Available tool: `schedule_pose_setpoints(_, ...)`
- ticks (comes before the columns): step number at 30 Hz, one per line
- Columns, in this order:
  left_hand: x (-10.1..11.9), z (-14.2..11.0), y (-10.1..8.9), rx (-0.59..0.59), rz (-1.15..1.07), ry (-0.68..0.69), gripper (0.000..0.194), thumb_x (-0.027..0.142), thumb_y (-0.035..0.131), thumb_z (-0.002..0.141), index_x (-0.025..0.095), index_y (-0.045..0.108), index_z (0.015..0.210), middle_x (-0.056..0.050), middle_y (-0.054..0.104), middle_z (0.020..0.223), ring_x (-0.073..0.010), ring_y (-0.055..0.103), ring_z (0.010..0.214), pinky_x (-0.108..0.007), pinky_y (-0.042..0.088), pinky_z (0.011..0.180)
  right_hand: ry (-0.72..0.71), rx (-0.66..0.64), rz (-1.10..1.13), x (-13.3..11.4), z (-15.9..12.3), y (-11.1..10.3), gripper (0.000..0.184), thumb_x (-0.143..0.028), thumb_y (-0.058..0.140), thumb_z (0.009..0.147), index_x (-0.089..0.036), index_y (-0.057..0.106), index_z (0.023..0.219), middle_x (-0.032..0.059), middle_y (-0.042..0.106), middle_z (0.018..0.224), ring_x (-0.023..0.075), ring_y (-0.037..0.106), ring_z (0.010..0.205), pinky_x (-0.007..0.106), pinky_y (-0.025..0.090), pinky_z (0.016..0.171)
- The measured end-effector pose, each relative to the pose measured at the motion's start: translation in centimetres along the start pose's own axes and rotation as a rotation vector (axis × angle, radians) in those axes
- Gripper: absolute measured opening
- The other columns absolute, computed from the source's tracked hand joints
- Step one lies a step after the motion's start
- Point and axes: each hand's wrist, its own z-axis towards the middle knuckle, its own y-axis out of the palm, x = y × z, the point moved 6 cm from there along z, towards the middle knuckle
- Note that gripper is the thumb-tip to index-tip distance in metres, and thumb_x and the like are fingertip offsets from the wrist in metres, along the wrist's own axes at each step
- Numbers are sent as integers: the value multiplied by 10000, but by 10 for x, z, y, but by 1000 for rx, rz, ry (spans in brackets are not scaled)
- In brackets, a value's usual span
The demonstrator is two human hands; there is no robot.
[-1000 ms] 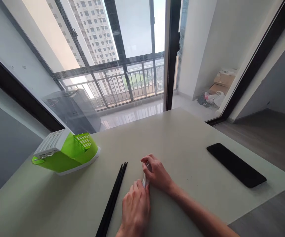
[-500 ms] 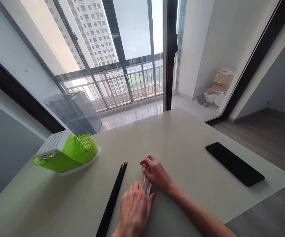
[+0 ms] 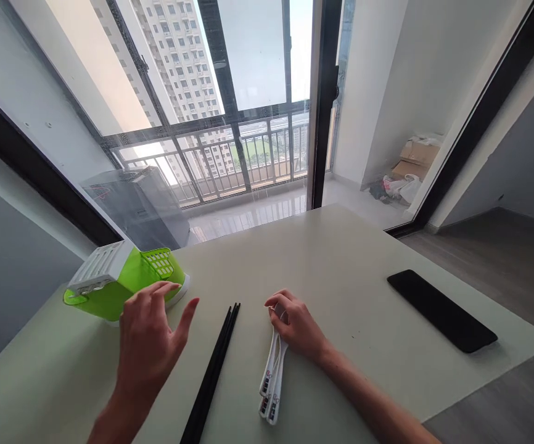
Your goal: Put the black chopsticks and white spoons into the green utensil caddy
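Observation:
My right hand (image 3: 292,320) is curled over the upper ends of several white spoons (image 3: 274,376) bunched together on the table. Their handles, printed with small dark and red marks, point towards me, and the bowls are mostly hidden under my fingers. Above the table on the left, my left hand (image 3: 151,339) is empty, its thumb spread from the fingers. It is nearest to a green and white plastic utensil holder (image 3: 131,271) and partly covers its front. Between my hands lie black chopsticks (image 3: 214,364), side by side.
A long black flat case-like object (image 3: 443,311) lies on the right of the pale table (image 3: 341,246). Beyond the far table edge is a dark-framed glass door (image 3: 320,123). Cardboard boxes and bags (image 3: 410,166) rest on the floor behind it.
My left hand has let go of the spoon handles and moved left, opening in front of the utensil holder. The handles now show. My right hand stays in nearly the same place.

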Motion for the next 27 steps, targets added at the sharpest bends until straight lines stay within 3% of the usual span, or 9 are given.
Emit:
schedule_pose_setpoints(3, -52, 20, -15, 177, 139, -73, 587, 633, 478, 980, 125, 625, 1235, -243, 574, 1437, -414, 477, 1397, -593, 348, 1169, 6, 6, 5, 1, 0, -1, 167, -169, 570, 943, -228, 698, 1032, 40, 672, 1044, 157, 646, 826, 286, 503, 764)
schedule_pose_setpoints(5, -82, 24, -17, 202, 209, -142, 606, 613, 530, 959, 114, 606, 1295, -252, 531, 1510, -422, 418, 1460, -613, 332, 1176, 13, 10, 9, 0, 0, -1, 161, -186, 570, 942, -229, 702, 1025, 41, 674, 1040, 160, 642, 813, 284, 499, 733)
schedule_pose_setpoints(8, -116, 24, -13, 178, 243, -200, 644, 611, 508, 948, 121, 603, 1355, -236, 538, 1530, -435, 433, 1457, -630, 331, 1171, 24, 12, 14, 0, 0, -2, 160, -211, 573, 941, -228, 710, 1022, 44, 684, 1033, 164, 644, 802, 275, 491, 682)
schedule_pose_setpoints(11, -134, 23, -8, 97, 222, -214, 681, 615, 425, 966, 128, 589, 1413, -218, 526, 1552, -423, 508, 1403, -615, 359, 1169, 35, 19, 23, -1, 0, -3, 163, -234, 571, 942, -222, 716, 1017, 42, 697, 1018, 160, 642, 772, 266, 486, 637)
schedule_pose_setpoints(15, -134, 23, -7, 44, 124, -236, 651, 583, 396, 1003, 174, 525, 1494, -162, 472, 1609, -345, 487, 1450, -535, 425, 1165, 52, 47, 33, 0, 0, -5, 184, -278, 555, 956, -220, 721, 1011, 42, 711, 1008, 162, 647, 756, 261, 477, 596)
schedule_pose_setpoints(18, -124, 23, -8, 34, 105, -254, 609, 551, 425, 1020, 194, 521, 1503, -135, 467, 1619, -335, 489, 1456, -544, 475, 1128, 62, 85, 33, 2, -1, -8, 207, -301, 535, 967, -222, 723, 1008, 43, 723, 1008, 177, 664, 794, 273, 493, 631)
schedule_pose_setpoints(23, -96, 24, -8, -6, 161, -251, 572, 529, 440, 1041, 221, 527, 1514, -95, 491, 1609, -334, 571, 1382, -502, 593, 989, 72, 200, 26, 6, -1, -19, 214, -313, 519, 966, -217, 707, 998, 56, 746, 1005, 218, 698, 945, 339, 521, 863)
schedule_pose_setpoints(27, -62, 29, 1, -52, 158, -171, 586, 523, 363, 1070, 200, 524, 1531, -127, 485, 1608, -351, 622, 1312, -433, 640, 832, 108, 325, 11, 13, -3, -31, 239, -358, 507, 975, -205, 689, 995, 74, 747, 1013, 230, 694, 954, 369, 510, 900)
